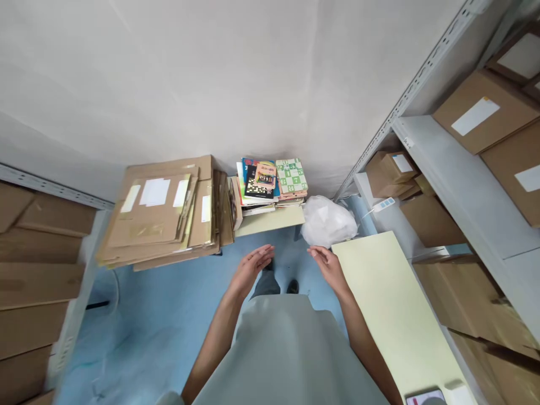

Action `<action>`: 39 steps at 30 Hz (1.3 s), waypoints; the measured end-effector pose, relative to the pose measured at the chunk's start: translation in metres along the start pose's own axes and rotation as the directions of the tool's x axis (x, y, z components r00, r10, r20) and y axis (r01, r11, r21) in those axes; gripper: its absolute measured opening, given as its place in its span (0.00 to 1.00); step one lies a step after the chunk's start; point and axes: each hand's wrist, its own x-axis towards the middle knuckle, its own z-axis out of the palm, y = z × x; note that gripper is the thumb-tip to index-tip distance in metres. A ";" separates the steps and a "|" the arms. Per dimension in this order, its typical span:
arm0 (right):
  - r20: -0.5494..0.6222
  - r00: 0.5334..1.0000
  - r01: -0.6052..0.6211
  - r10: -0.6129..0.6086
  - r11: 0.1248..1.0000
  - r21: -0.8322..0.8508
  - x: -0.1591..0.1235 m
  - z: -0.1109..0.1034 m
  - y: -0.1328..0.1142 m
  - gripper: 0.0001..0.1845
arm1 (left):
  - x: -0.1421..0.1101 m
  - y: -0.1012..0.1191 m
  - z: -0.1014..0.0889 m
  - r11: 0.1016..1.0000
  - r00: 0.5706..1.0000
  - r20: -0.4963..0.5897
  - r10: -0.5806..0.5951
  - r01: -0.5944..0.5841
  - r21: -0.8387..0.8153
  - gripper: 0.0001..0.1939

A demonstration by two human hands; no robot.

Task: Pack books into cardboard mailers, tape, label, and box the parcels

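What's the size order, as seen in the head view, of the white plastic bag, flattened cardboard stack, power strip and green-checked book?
Largest to smallest:
1. flattened cardboard stack
2. white plastic bag
3. green-checked book
4. power strip

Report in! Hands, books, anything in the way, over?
Left hand, right hand: empty, apart. Books stacked on table ahead. White bag right of books, not blocking them.
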 end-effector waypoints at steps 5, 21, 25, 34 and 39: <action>0.001 0.999 -0.041 0.041 0.999 -0.023 0.047 0.013 -0.013 0.32 | 0.065 0.028 -0.013 1.000 1.000 -0.026 0.015 -0.014 0.022 0.32; 0.098 0.989 0.133 -0.106 0.936 -0.325 0.279 0.151 -0.035 0.26 | 0.259 0.153 -0.033 0.966 0.999 0.021 0.034 -0.038 0.255 0.42; 0.078 0.992 0.123 -0.099 0.889 -0.440 0.324 0.181 -0.021 0.27 | 0.281 0.162 -0.037 0.966 0.998 0.055 -0.005 -0.010 0.260 0.40; -0.030 1.000 -0.018 0.002 0.838 -0.546 0.315 0.200 -0.014 0.24 | 0.278 0.173 -0.035 0.988 0.988 0.150 -0.042 0.019 0.151 0.34; -0.094 0.995 -0.016 -0.031 0.887 -0.462 0.292 0.191 -0.030 0.16 | 0.260 0.173 -0.045 0.972 0.992 0.101 -0.071 0.047 0.228 0.32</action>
